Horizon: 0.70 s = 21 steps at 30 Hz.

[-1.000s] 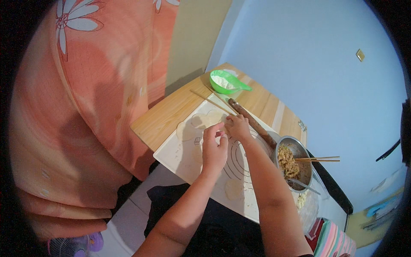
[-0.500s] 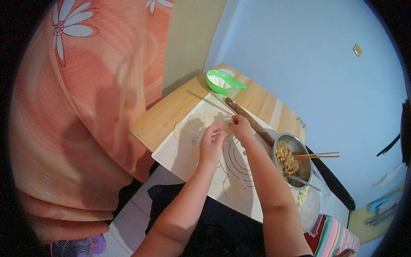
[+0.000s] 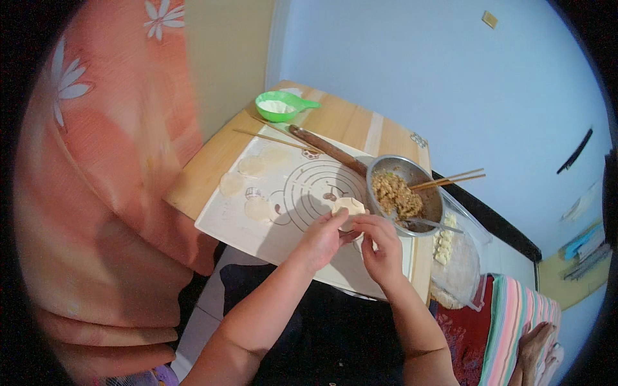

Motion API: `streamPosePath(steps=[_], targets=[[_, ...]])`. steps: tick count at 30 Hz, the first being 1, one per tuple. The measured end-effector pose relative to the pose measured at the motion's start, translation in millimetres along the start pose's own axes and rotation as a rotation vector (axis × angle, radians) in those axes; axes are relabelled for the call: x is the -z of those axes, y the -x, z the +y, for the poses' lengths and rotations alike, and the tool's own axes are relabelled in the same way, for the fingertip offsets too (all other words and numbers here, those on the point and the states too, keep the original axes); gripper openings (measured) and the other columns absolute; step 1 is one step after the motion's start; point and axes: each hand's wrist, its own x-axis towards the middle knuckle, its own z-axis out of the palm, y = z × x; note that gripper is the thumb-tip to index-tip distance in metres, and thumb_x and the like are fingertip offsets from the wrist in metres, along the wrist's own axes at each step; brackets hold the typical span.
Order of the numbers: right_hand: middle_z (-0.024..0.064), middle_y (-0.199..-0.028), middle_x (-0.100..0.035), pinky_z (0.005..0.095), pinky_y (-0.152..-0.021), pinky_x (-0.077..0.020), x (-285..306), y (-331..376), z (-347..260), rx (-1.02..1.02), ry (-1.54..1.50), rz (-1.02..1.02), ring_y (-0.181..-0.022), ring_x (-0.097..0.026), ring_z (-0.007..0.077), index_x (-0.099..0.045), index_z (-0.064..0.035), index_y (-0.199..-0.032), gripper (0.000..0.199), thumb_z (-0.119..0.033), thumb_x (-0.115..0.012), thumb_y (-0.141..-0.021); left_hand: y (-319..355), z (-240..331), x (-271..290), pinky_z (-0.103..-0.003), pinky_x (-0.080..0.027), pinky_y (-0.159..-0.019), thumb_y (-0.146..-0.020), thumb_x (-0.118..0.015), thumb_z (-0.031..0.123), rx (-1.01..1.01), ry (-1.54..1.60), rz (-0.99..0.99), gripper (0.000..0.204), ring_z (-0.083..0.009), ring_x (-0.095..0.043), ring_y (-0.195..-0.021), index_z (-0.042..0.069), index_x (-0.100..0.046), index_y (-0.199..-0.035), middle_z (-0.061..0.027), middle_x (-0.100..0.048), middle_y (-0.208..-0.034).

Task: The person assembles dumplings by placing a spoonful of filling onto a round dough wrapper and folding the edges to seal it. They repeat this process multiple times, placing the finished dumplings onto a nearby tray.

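both hands on a round of dough

we see the left hand (image 3: 320, 239) and the right hand (image 3: 380, 246) meeting over the near edge of a white pastry mat (image 3: 257, 237), the two together holding a small dough wrapper (image 3: 349, 206). the fingertips of both hands are closed on its near rim, and the pale disc sits just above them, lifted off the mat. just to the right of the grip stands a metal bowl (image 3: 386, 166) of minced filling (image 3: 396, 195), with chopsticks (image 3: 450, 179) resting across its rim. to the left of the hands lie three more flat dough rounds (image 3: 257, 208) on the mat. beyond the grip a rolling pin (image 3: 328, 148) lies slantwise, and farther off a green scoop (image 3: 281, 106) of flour sits on the wooden table (image 3: 341, 119). whether the wrapper holds filling, we cannot tell.
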Motion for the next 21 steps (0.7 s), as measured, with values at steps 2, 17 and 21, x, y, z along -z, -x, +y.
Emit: streamPosePath(steps=[2, 17, 21], targets=[[0.0099, -0.102, -0.061, 0.0328, -0.081, -0.0467, 13, 21, 6, -0.156, -0.039, 0.05, -0.096, -0.058, 0.0222, -0.058, -0.002, -0.101, 0.024, 0.006, -0.057, -0.078, -2, -6, -9, -0.032, -0.047, -0.089, -0.097, -0.043, 0.024, 0.013, -0.046, 0.027, 0.031, -0.0151, -0.056, -0.102, 0.005, -0.051, -0.12, -0.0058, -0.057, -0.114], [0.0046, -0.09, -0.06, 0.025, -0.069, -0.0489, 24, 64, 29, -0.673, -0.56, 0.154, -0.078, -0.057, 0.0118, -0.065, -0.0007, -0.094, 0.014, -0.01, -0.065, -0.084, 22, -37, -29, -0.026, -0.048, -0.081, -0.097, -0.046, 0.024, 0.111, -0.745, -0.003, 0.032, -0.0102, -0.055, -0.097, 0.001, -0.054, -0.118, -0.0028, -0.059, -0.105], [0.0035, -0.088, -0.061, 0.0246, -0.07, -0.0479, 28, 68, 38, -0.745, -0.632, 0.149, -0.077, -0.056, 0.0105, -0.064, -0.0002, -0.094, 0.012, -0.009, -0.063, -0.086, 24, -40, -35, -0.026, -0.046, -0.081, -0.095, -0.049, 0.024, 0.159, -0.648, 0.015, 0.032, -0.0095, -0.055, -0.094, 0.0, -0.054, -0.117, -0.0035, -0.059, -0.105]])
